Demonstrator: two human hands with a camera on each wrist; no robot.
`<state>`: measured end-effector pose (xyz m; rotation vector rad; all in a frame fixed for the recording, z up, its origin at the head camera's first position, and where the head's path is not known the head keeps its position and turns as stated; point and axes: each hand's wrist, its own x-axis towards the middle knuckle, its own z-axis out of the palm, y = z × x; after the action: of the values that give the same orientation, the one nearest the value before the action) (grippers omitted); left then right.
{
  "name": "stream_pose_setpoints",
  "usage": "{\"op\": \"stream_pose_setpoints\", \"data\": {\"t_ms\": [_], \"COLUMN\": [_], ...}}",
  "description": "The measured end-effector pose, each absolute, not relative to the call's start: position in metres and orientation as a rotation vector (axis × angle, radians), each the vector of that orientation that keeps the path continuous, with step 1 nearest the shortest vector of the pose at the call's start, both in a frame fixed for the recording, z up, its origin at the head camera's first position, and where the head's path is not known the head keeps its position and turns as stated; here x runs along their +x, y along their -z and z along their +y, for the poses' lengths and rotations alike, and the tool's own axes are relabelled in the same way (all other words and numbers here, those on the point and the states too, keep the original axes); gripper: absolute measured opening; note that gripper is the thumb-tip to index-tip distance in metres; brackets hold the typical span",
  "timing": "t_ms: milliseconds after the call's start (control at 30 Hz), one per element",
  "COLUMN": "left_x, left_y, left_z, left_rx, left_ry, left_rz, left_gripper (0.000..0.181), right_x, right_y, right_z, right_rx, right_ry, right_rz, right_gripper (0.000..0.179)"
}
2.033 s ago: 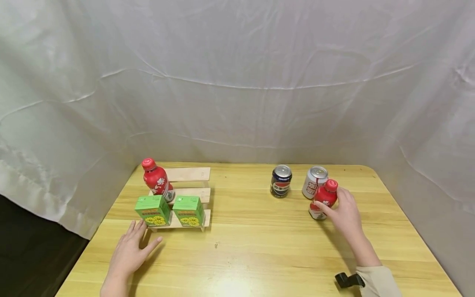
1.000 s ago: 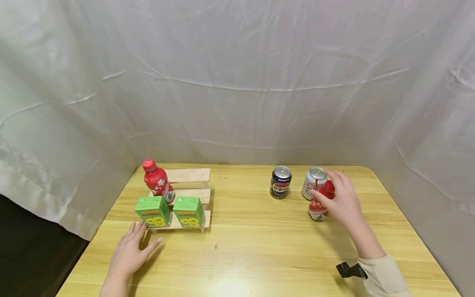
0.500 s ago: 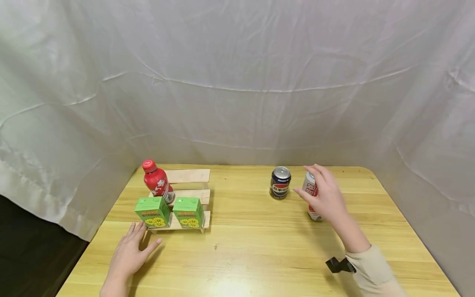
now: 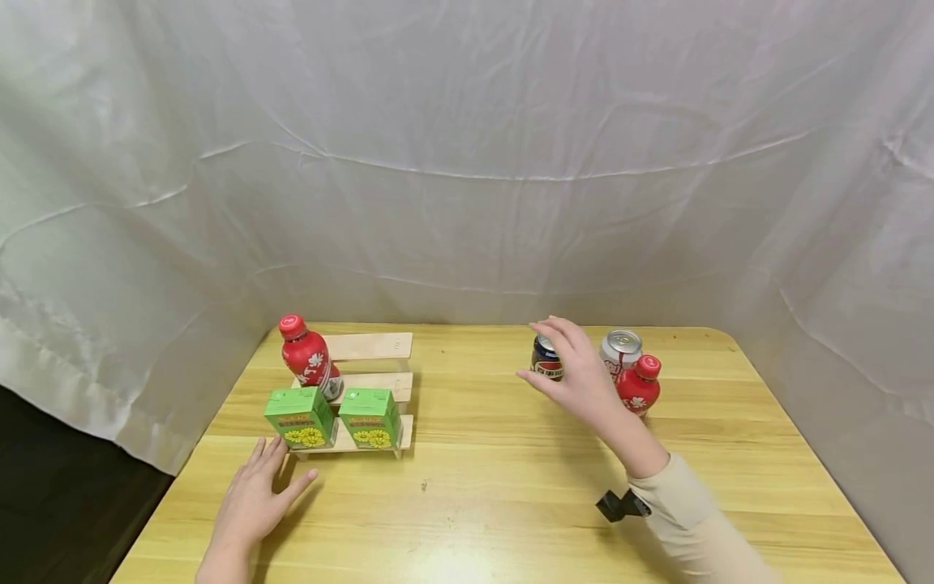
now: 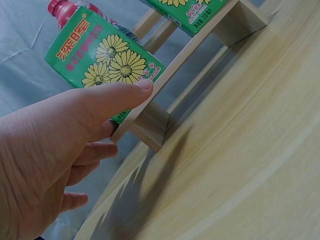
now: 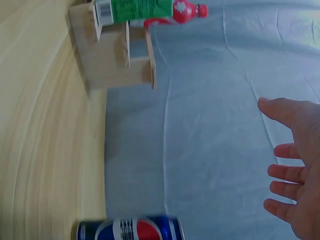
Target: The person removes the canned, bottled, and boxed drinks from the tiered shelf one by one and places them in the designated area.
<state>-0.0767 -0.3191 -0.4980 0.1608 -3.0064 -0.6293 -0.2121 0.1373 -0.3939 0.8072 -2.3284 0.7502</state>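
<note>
Wooden table (image 4: 467,487), bearing everything.
Stepped rack (image 4: 368,345), table's left; tiers probably keep rear items visible.
Left hand (image 4: 251,495): spread, empty, beside rack's corner, perhaps for steadying; contact unclear.
Right hand (image 4: 580,375): empty, thumb and fingers wide apart, seemingly suiting a can's girth.
Red bottle (image 4: 310,357), middle tier.
Green cartons (image 4: 301,415), two, front tier.
Dark blue can (image 4: 546,367), upright on table near right hand, apart.

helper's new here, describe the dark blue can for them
On the wooden table, look right of the tiered rack. The dark blue can stands near the far edge, partly hidden by the right hand. Its dark body sets it apart from the white can to its right.
</note>
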Motion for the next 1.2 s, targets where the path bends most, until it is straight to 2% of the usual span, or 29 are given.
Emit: {"op": "stream_pose_setpoints", "data": {"t_ms": [300, 667, 1200], "left_x": [-0.076, -0.077, -0.076], "left_y": [0.496, 0.498, 0.497], "left_z": [-0.319, -0.32, -0.319], "left_rx": [0.163, 0.162, 0.157], "left_ry": [0.629, 0.624, 0.624], "left_rz": [-3.005, -3.014, -3.012], "left_gripper": [0.092, 0.092, 0.092], "right_x": [-0.217, -0.212, -0.208], "right_y": [0.397, 0.393, 0.391], "right_z": [0.095, 0.054, 0.002], "right_rx": [0.959, 0.925, 1.057], "right_ry": [-0.758, -0.852, -0.882], "right_rz": [-2.296, -2.38, -2.397], "right_gripper": [0.068, 0.065, 0.068]}}
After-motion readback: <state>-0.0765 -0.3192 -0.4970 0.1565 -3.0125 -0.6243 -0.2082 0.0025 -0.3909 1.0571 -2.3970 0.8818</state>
